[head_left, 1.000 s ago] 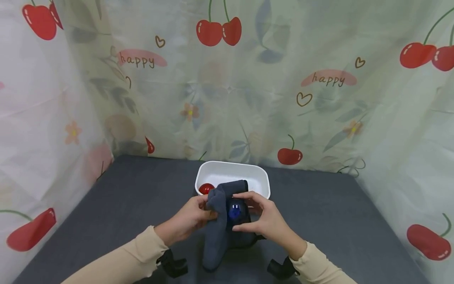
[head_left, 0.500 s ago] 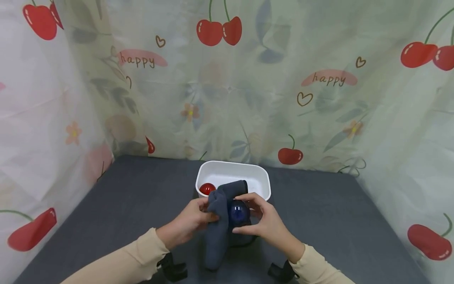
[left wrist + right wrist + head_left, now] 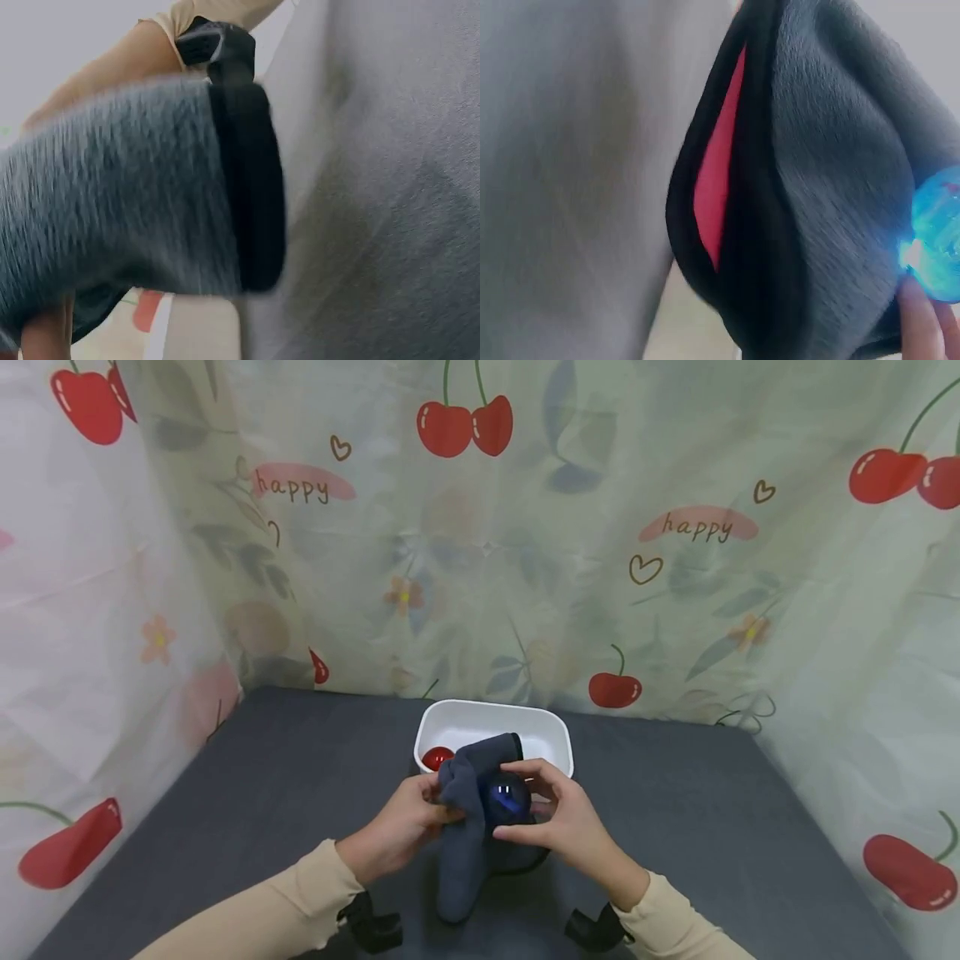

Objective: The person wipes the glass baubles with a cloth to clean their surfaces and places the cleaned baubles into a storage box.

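Observation:
In the head view my left hand (image 3: 397, 827) grips a bunched grey cloth (image 3: 459, 881) with dark edging. My right hand (image 3: 562, 810) holds a dark blue glossy ball (image 3: 508, 799) between thumb and fingers, against the cloth. In the right wrist view the ball (image 3: 939, 232) looks bright translucent blue, with fingertips (image 3: 921, 315) at its lower side. The cloth (image 3: 840, 150) hangs beside it there, a strip of red showing inside its black-edged fold. A fold of cloth (image 3: 127, 187) covers much of the left wrist view and hides most of the left hand.
Behind the hands stands a white tray (image 3: 555, 724) on the dark grey tabletop (image 3: 322, 752). A glossy red ball (image 3: 437, 758) lies at the tray's left end, partly behind the cloth. A curtain (image 3: 487, 568) printed with cherries surrounds the table.
The ball has turned a little in my right hand, its highlights shifting, and has risen slightly. The cloth's upper and lower ends have moved up a little. My left hand keeps its grip.

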`<state>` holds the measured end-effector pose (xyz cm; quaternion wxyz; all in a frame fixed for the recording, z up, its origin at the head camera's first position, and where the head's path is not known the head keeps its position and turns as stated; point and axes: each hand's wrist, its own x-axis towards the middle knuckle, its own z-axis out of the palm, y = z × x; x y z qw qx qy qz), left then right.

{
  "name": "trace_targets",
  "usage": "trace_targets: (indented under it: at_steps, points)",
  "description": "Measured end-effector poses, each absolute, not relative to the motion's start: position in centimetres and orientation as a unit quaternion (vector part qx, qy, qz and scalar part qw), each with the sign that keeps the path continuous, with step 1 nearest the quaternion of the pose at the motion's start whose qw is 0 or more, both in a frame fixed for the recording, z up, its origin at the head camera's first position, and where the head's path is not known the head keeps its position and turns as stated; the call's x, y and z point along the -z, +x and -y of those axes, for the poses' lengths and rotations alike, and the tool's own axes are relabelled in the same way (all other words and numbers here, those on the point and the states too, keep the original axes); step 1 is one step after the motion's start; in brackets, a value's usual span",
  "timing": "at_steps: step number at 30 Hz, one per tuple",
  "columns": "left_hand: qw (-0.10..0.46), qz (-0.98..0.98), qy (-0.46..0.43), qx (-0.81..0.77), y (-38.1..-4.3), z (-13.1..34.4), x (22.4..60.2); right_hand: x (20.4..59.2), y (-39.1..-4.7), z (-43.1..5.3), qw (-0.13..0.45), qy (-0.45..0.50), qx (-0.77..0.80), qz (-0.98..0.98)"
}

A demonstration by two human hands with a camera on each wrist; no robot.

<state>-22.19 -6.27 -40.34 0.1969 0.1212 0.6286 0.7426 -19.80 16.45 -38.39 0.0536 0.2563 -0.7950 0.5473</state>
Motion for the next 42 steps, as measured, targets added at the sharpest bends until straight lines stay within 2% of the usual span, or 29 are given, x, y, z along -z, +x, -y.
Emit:
trace_targets:
  at_steps: [1, 3, 7, 8, 11, 15, 19, 21, 23, 25, 28, 31, 34, 38, 42]
  points:
    - [0.198, -0.626, 0.126, -0.744, -22.2, 6.3, 40.2, 38.3, -19.8, -16.4, 0.044, 0.248, -0.560, 0.789]
    - [0.200, -0.620, 0.144, -0.745, -22.4, 6.2, 40.0, 38.1, -19.7, -16.1, 0.061, 0.255, -0.534, 0.803]
    - [0.175, -0.646, 0.170, -0.723, -22.6, 6.0, 39.8, 38.0, -19.2, -15.3, 0.164, 0.282, -0.358, 0.875]
    - [0.170, -0.654, 0.171, -0.717, -22.6, 6.0, 39.8, 38.1, -19.2, -15.3, 0.174, 0.287, -0.338, 0.879]
    - [0.172, -0.660, 0.153, -0.715, -22.5, 6.2, 40.1, 38.4, -19.2, -15.5, 0.146, 0.293, -0.376, 0.867]
    - [0.207, -0.623, 0.134, -0.743, -22.5, 6.5, 40.2, 39.0, -19.8, -16.2, 0.099, 0.303, -0.491, 0.811]
    - [0.218, -0.617, 0.151, -0.741, -22.4, 6.4, 40.0, 39.3, -20.3, -16.5, 0.148, 0.336, -0.446, 0.816]
    - [0.207, -0.631, 0.154, -0.732, -22.3, 6.2, 40.0, 39.4, -20.2, -16.4, 0.174, 0.332, -0.402, 0.836]
    - [0.190, -0.648, 0.152, -0.722, -22.2, 6.2, 40.1, 39.4, -20.1, -16.3, 0.175, 0.318, -0.383, 0.849]
    - [0.176, -0.660, 0.143, -0.716, -22.1, 6.2, 40.2, 39.4, -19.9, -16.2, 0.142, 0.285, -0.403, 0.858]
    - [0.164, -0.662, 0.136, -0.719, -22.1, 6.3, 40.5, 39.4, -19.8, -16.3, 0.064, 0.219, -0.487, 0.843]
    - [0.181, -0.648, 0.132, -0.728, -22.1, 6.3, 40.6, 39.4, -19.7, -16.2, -0.002, 0.174, -0.568, 0.805]
    - [0.215, -0.629, 0.134, -0.734, -22.0, 6.3, 40.5, 39.4, -19.4, -16.1, -0.031, 0.173, -0.603, 0.778]
    - [0.236, -0.609, 0.149, -0.743, -21.8, 6.3, 40.1, 38.8, -18.9, -16.0, -0.005, 0.209, -0.577, 0.789]
    - [0.215, -0.598, 0.153, -0.757, -21.7, 6.4, 39.7, 38.0, -18.8, -16.2, 0.071, 0.247, -0.520, 0.815]
